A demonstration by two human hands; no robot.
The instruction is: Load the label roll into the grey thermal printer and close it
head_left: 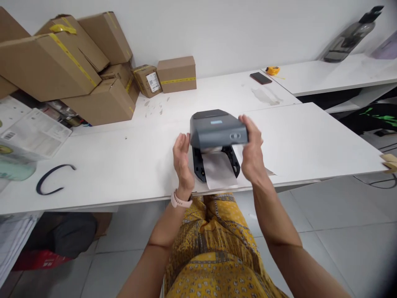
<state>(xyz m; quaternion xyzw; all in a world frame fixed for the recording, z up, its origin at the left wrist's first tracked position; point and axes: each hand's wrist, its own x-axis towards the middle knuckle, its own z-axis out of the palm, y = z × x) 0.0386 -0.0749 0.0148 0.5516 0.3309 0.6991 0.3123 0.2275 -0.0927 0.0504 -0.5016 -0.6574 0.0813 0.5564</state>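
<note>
A dark grey desktop label printer stands at the table's front edge with its lid raised off its black base. From the base a sheet of white label paper hangs forward to the table edge. My right hand grips the right side of the lid, thumb and fingers around its corner. On the other side my left hand is upright with its fingers stretched out, close by the lid's left edge; whether the fingertips touch it I cannot tell. The inside of the printer is mostly hidden under the lid.
Cardboard boxes are piled at the left, with a smaller box by the wall. A dark curved band lies at front left. Towards the back right are a phone, a yellow tape measure and a bottle.
</note>
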